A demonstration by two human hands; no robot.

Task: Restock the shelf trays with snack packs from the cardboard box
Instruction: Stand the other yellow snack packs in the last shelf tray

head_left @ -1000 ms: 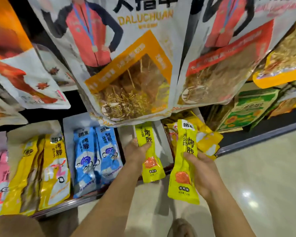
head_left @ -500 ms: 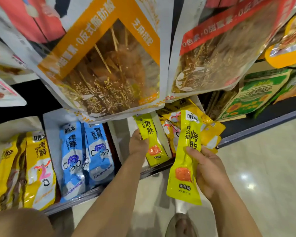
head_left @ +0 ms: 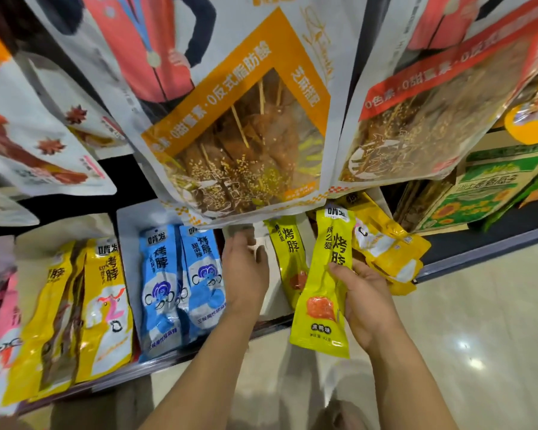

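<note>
The white shelf tray (head_left: 273, 301) now carries a yellow snack pack (head_left: 288, 262), which lies flat just right of the left fingertips. Half a second ago the left hand (head_left: 246, 274) was gripping it. That hand has since let go, and its fingers are loosely bent, off the pack and holding nothing, with the tips near the tray's back wall. The right hand (head_left: 365, 297) still clamps the second yellow pack (head_left: 325, 283) upright, thumb across the front and fingers curled behind. One pack is stocked. The second likely goes beside it, in the gap by the left fingers.
</note>
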